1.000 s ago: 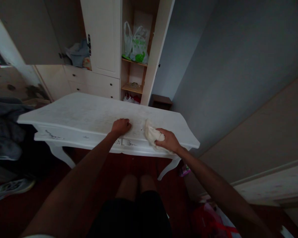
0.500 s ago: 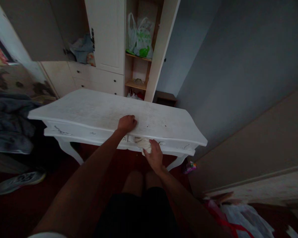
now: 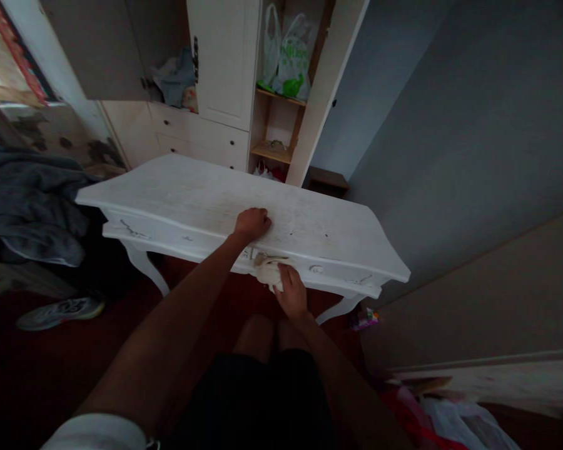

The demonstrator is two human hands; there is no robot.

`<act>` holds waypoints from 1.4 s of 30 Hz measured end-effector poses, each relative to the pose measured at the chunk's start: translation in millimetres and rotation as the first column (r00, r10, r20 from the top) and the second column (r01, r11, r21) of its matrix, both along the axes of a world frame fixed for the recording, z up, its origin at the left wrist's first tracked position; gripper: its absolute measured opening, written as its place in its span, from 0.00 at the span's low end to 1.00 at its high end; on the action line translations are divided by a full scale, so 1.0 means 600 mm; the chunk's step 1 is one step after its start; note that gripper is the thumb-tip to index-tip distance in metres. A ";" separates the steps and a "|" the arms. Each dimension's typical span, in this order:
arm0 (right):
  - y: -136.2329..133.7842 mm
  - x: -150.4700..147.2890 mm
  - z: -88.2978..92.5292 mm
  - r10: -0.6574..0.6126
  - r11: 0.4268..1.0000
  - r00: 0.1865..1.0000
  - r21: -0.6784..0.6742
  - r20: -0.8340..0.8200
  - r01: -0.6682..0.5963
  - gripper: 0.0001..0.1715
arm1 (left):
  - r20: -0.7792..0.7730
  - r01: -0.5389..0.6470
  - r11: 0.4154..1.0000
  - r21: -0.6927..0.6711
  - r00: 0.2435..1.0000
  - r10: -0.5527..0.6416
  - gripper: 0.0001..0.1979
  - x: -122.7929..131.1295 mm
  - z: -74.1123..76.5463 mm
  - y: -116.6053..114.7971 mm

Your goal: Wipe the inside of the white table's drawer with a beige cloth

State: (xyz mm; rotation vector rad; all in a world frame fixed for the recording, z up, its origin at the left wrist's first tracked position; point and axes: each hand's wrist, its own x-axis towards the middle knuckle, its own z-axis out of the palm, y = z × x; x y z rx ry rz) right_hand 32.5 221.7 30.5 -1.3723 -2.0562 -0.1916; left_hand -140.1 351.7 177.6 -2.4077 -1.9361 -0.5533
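Observation:
A white table (image 3: 206,197) with curved legs and a carved front stands before me, its top scuffed and grey in the middle. Resting on that top near the front edge is my left hand (image 3: 253,224), fingers curled in, with nothing seen in them. My right hand (image 3: 291,292) grips a crumpled off-white cloth (image 3: 268,270) against the middle of the table's front. The cloth covers part of the front panel there. A round knob (image 3: 316,269) shows just right of it.
Behind the table stands a white wardrobe (image 3: 225,62) with open doors and a plastic bag (image 3: 293,65) on a shelf. Dark grey clothing (image 3: 32,200) is heaped at the left, above a shoe (image 3: 60,312). A grey wall (image 3: 473,125) borders the right side.
The view has shifted, so the table sits further right. My right hand has the cloth bunched a little differently and has uncovered the knob. My left hand stays on the tabletop.

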 end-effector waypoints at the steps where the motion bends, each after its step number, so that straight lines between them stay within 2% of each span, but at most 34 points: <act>1: -0.006 0.018 -0.009 -0.033 0.999 0.999 0.007 -0.011 0.033 0.33 | 0.004 -0.002 1.000 0.000 1.000 0.002 0.16 0.000 0.000 0.000; 4: -0.026 0.072 -0.032 -0.110 0.994 0.994 0.023 -0.025 0.110 0.32 | 0.011 -0.002 1.000 0.005 1.000 0.002 0.17 -0.001 -0.001 -0.001; 6: -0.039 0.110 -0.044 -0.118 0.993 0.993 0.022 0.000 0.118 0.31 | 0.010 -0.004 1.000 0.009 1.000 0.004 0.17 -0.001 -0.002 -0.001; 10: -0.059 0.196 -0.060 -0.207 0.978 0.978 0.016 0.000 0.207 0.29 | -0.004 -0.006 1.000 0.016 1.000 0.006 0.18 -0.001 0.000 0.000; 15: -0.074 0.294 -0.043 -0.389 0.912 0.906 0.069 -0.166 0.405 0.31 | -0.020 -0.012 1.000 -0.018 1.000 0.011 0.18 0.001 0.008 0.006; 18: -0.074 0.317 -0.018 -0.422 0.883 0.867 0.099 -0.263 0.460 0.33 | -0.017 -0.015 0.999 -0.028 1.000 0.015 0.18 0.002 0.009 0.010; 21: -0.065 0.296 0.003 -0.451 0.851 0.827 0.118 -0.336 0.512 0.33 | -0.016 -0.024 0.999 -0.023 1.000 0.023 0.18 0.001 0.008 0.012; 27: -0.035 0.179 0.017 -0.436 0.849 0.797 0.101 -0.417 0.518 0.31 | -0.024 -0.024 1.000 -0.020 0.999 0.023 0.18 0.000 0.006 0.013; 30: -0.036 0.135 0.018 -0.444 0.845 0.793 0.098 -0.417 0.525 0.32 | -0.025 -0.034 0.999 -0.033 0.999 0.034 0.18 0.001 0.008 0.012; 33: -0.047 0.110 0.022 -0.382 0.892 0.867 0.117 -0.319 0.436 0.32 | -0.017 -0.029 0.999 -0.040 0.999 0.029 0.18 0.001 0.008 0.012; 37: -0.045 0.071 0.030 -0.186 0.981 0.976 0.039 -0.116 0.191 0.33 | -0.001 -0.032 0.999 -0.024 0.999 0.032 0.18 0.000 0.006 0.012; 42: -0.018 0.024 0.028 -0.117 0.993 0.990 -0.039 -0.084 0.114 0.33 | 0.007 -0.025 1.000 -0.016 1.000 0.025 0.17 0.000 0.004 0.012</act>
